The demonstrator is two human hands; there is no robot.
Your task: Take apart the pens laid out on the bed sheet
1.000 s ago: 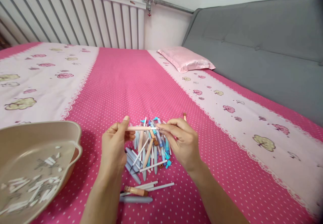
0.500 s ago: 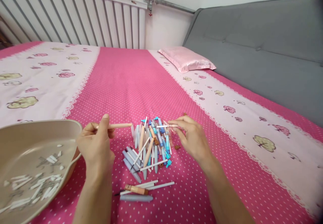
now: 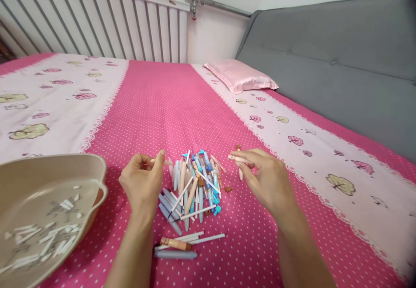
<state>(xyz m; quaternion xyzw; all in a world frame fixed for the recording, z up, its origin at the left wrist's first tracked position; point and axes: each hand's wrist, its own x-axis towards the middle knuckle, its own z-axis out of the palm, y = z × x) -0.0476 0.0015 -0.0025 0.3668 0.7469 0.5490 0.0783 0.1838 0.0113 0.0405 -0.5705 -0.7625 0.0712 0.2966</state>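
Observation:
Between the thumb and fingers of my left hand [image 3: 140, 184] is a peach pen barrel [image 3: 168, 163], mostly hidden, its end pointing at the pile. Across the pile, my right hand [image 3: 264, 175] pinches a short pink pen part [image 3: 239, 159] by its fingertips. The heap between the hands mixes grey pen barrels [image 3: 169, 205], peach barrels [image 3: 191, 196], blue clear pieces [image 3: 207, 179] and white refills [image 3: 198, 212]. One white refill [image 3: 209, 181] lies slantwise on top. Nearer to me, a brown-and-peach pen piece [image 3: 175, 243] and a grey barrel [image 3: 175, 254] lie beside more white refills [image 3: 208, 238].
A beige basin [image 3: 101, 171] with white stubs and thin bits stands at left. A brown cap [image 3: 228, 189] and a pen piece [image 3: 241, 174] lie near my right hand. Farther back are a pink pillow [image 3: 240, 76], a radiator [image 3: 130, 28] and a grey headboard [image 3: 334, 63].
The white refill has left my right hand and lies on the pile; the pink part stays in its fingers. My left hand moved right with the peach barrel; my right hand shifted slightly right.

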